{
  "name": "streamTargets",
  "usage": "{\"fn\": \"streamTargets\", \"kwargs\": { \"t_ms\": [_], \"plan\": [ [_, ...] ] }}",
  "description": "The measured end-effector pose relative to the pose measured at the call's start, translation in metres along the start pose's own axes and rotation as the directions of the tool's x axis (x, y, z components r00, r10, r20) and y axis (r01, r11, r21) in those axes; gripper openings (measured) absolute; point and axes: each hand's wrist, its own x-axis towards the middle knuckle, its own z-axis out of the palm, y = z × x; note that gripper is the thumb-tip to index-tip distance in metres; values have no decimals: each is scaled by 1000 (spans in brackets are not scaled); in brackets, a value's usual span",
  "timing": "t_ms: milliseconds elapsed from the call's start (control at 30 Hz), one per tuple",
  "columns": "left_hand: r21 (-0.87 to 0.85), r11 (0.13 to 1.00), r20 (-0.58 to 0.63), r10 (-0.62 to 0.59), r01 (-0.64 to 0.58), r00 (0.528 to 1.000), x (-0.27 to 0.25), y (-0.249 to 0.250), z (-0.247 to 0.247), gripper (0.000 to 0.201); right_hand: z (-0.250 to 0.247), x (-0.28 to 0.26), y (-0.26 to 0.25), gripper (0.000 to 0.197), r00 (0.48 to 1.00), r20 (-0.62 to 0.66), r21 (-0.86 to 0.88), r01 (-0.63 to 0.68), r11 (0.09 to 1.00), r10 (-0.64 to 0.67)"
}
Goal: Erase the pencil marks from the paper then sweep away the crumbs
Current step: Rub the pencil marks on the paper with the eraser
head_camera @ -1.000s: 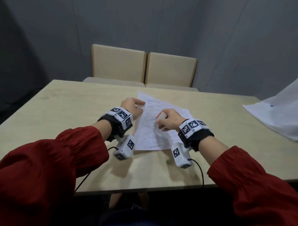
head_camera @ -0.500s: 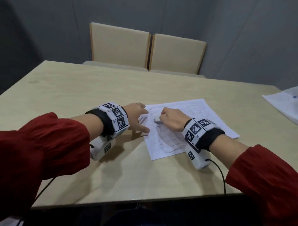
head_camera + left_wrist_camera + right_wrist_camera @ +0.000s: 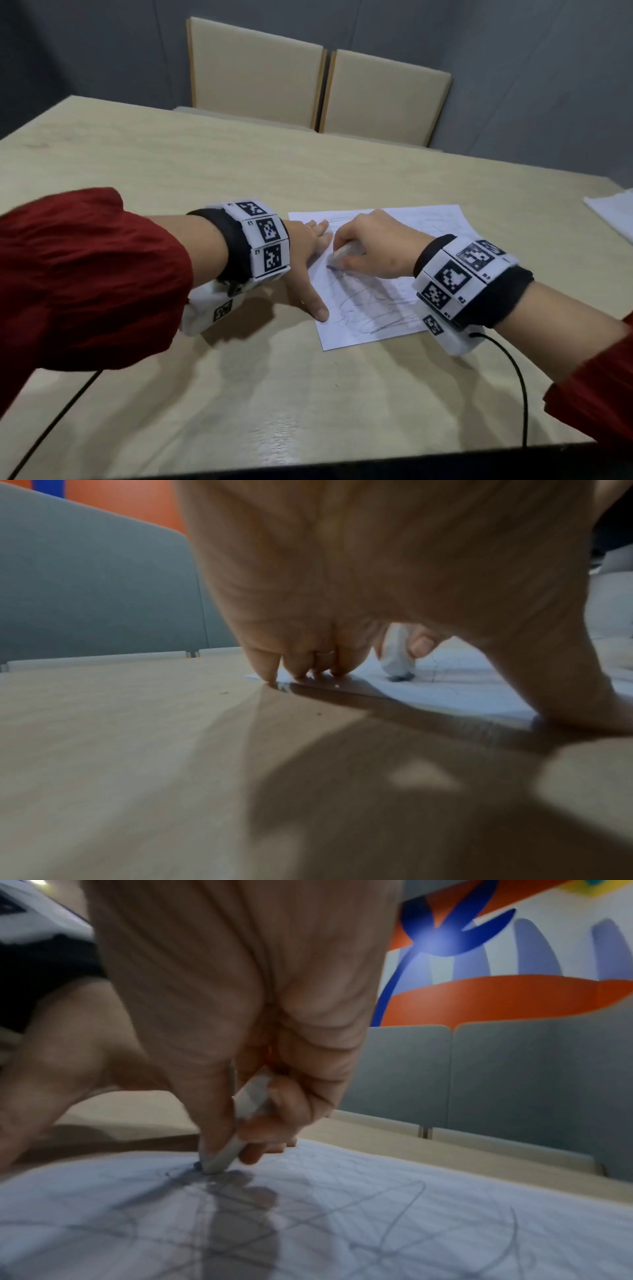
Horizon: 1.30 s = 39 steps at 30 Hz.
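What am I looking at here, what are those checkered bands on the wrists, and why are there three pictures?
No robot: a person wears marker bands with small cameras. One picture comes from a head camera, two from the wrists. On the wooden table lies a paper covered in pencil scribbles. The left hand presses spread fingers on the paper's edge to steady it. The right hand pinches a white eraser, its tip on the marks. More white sheets lie at the far right.

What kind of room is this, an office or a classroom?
Probably an office meeting nook: a plain wooden table, two padded chairs tucked in, grey partition panels around it, and a bright mural above them.
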Motion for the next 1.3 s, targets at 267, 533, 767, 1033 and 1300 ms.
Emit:
{"fn": "streamTargets", "kwargs": {
  "t_ms": [267,533,767,1033,1300],
  "plan": [
    [46,996,-10,-76,76,997,0,4,0,142,15,4,13,27,999,-9,-34,41,999,-41],
    [6,1000,-39,-20,21,999,1,4,3,139,16,1,1,37,987,17,-33,163,986,-163],
    [12,999,-63,-32,33,998,-3,6,6,131,18,-4,-7,36,985,34,-78,171,982,-168],
    [-18,1000,-65,-25,24,998,-4,5,6,132,19,-4,-13,12,972,73,-51,225,973,-221],
    [5,1000,-70,-25,25,997,-3,3,8,134,20,-5,-9,28,974,30,-25,224,974,-223]
  ]
}}
